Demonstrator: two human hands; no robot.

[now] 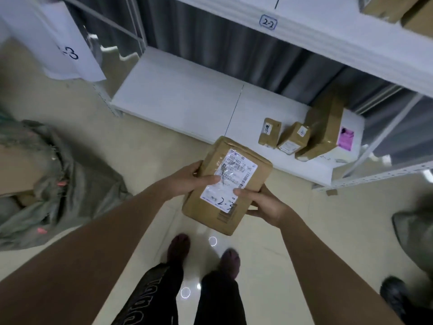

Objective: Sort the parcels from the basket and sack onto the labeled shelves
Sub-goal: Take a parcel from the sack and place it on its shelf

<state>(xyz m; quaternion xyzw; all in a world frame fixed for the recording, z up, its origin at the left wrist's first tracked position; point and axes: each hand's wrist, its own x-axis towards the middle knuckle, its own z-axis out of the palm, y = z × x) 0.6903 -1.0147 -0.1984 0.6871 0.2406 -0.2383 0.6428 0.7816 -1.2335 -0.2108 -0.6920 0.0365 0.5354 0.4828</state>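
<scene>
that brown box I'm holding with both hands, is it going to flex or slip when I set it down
The box probably stays stiff: its cardboard edges look square and unbent. Glossy tape across the top may make it a bit slippery. The left hand and right hand grip opposite sides, so it seems steady.

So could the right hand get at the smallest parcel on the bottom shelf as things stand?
Probably not at once: the right hand grips the held parcel together with the left hand. The path to the smallest parcel itself looks open.
</scene>
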